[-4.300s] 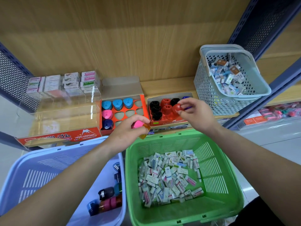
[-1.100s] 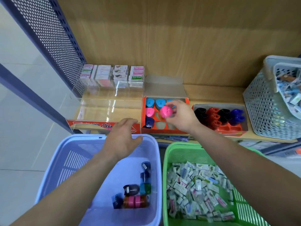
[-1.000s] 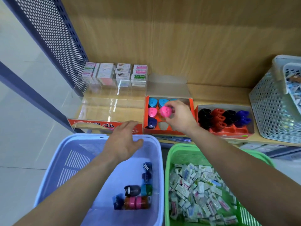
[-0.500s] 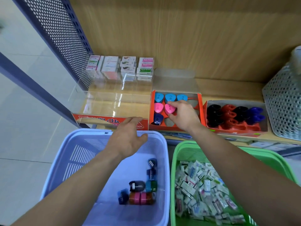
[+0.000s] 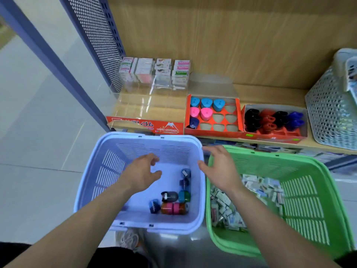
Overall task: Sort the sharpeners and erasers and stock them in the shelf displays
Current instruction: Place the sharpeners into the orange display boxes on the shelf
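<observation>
My left hand (image 5: 142,174) hovers inside the blue basket (image 5: 108,171), fingers loosely curled, holding nothing. Several loose sharpeners (image 5: 172,199) lie at the basket's bottom right. My right hand (image 5: 220,169) is spread and empty above the gap between the blue basket and the green basket (image 5: 309,190), which holds many small erasers (image 5: 228,209). On the shelf the orange sharpener tray (image 5: 212,130) holds blue, pink and one dark sharpener; a pink sharpener (image 5: 206,113) sits in its middle row. Beside it a second tray (image 5: 274,132) holds black, red and blue sharpeners.
A clear eraser display (image 5: 146,105) with a red "Hard Eraser" front stands left of the trays, with stacked eraser packs (image 5: 154,72) at its back. A grey perforated basket (image 5: 332,113) stands at the shelf's right end. A perforated blue upright (image 5: 96,41) bounds the shelf on the left.
My right hand set the pink sharpener into the orange tray, let go and drew back toward the baskets. My left hand dropped lower into the blue basket.
</observation>
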`<move>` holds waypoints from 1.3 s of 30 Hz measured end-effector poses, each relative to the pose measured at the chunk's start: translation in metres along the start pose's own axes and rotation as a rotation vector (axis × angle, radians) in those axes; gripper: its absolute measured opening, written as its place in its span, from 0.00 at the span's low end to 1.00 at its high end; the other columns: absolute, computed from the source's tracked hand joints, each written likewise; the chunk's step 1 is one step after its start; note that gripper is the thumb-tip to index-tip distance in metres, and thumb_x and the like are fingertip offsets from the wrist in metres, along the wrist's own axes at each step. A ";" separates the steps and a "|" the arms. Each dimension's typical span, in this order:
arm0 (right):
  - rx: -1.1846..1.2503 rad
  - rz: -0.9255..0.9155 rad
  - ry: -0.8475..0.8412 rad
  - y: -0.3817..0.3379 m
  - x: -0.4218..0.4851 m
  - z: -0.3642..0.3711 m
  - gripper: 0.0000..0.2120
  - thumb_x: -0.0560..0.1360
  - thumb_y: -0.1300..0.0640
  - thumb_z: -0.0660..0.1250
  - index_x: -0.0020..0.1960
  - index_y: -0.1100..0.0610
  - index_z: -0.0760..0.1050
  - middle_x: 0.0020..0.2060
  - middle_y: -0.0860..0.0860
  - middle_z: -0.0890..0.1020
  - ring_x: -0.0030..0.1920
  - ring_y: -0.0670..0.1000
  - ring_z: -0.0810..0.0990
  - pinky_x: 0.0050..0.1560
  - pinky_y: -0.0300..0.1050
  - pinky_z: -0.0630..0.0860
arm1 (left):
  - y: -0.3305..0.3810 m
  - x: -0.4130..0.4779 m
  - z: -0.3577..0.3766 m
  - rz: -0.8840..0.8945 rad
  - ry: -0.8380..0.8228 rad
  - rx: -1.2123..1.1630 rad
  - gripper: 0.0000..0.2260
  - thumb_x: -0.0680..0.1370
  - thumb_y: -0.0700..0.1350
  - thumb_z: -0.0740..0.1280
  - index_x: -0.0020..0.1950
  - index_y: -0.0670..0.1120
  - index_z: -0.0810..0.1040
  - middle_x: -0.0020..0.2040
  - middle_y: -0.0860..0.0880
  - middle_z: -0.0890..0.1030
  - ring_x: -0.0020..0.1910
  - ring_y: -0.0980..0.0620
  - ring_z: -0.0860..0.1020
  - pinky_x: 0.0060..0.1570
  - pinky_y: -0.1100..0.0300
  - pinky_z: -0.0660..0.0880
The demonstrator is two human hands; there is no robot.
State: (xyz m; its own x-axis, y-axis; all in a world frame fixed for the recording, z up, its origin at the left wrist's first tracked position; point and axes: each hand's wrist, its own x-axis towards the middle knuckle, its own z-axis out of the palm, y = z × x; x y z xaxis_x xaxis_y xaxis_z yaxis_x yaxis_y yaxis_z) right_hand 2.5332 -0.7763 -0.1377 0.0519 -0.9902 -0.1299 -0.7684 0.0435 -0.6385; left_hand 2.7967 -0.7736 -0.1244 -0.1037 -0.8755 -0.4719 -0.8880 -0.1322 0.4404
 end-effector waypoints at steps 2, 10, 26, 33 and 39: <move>-0.069 0.026 -0.025 0.009 -0.019 0.021 0.29 0.75 0.48 0.72 0.74 0.52 0.71 0.69 0.49 0.71 0.67 0.56 0.70 0.68 0.52 0.70 | -0.023 -0.007 0.025 -0.049 -0.122 0.064 0.23 0.79 0.52 0.69 0.72 0.49 0.70 0.66 0.51 0.75 0.62 0.48 0.76 0.61 0.55 0.72; 0.170 0.189 0.079 0.017 -0.059 0.057 0.37 0.77 0.54 0.71 0.80 0.48 0.55 0.73 0.49 0.59 0.59 0.51 0.73 0.58 0.47 0.74 | -0.070 0.031 0.106 -0.035 -0.386 0.143 0.30 0.76 0.54 0.72 0.75 0.50 0.67 0.70 0.49 0.73 0.66 0.48 0.73 0.63 0.57 0.70; 0.291 0.192 0.118 0.034 -0.054 0.071 0.36 0.76 0.57 0.71 0.78 0.45 0.58 0.70 0.45 0.63 0.65 0.40 0.66 0.55 0.18 0.59 | -0.084 0.099 0.176 0.168 -0.686 0.124 0.33 0.68 0.48 0.80 0.71 0.54 0.72 0.66 0.49 0.74 0.64 0.48 0.73 0.63 0.60 0.69; 0.303 0.192 0.130 0.032 -0.054 0.071 0.37 0.75 0.58 0.72 0.78 0.47 0.59 0.67 0.47 0.64 0.64 0.42 0.67 0.57 0.17 0.59 | -0.073 0.093 0.170 0.101 -0.640 0.037 0.25 0.65 0.49 0.82 0.57 0.54 0.74 0.54 0.51 0.79 0.52 0.49 0.77 0.47 0.59 0.73; 0.298 0.200 0.123 0.027 -0.052 0.067 0.37 0.75 0.59 0.72 0.79 0.47 0.59 0.66 0.46 0.63 0.59 0.36 0.64 0.57 0.17 0.57 | -0.061 0.076 0.152 0.026 -0.676 -0.021 0.21 0.69 0.42 0.78 0.57 0.50 0.73 0.46 0.51 0.77 0.40 0.53 0.76 0.35 0.65 0.70</move>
State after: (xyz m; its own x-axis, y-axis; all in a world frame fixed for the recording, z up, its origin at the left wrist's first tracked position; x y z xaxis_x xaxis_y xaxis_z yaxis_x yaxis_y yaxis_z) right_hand 2.5524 -0.7143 -0.1988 -0.1713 -0.9660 -0.1939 -0.5351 0.2564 -0.8050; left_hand 2.7751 -0.7614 -0.3031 -0.3881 -0.3960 -0.8322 -0.8734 -0.1300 0.4692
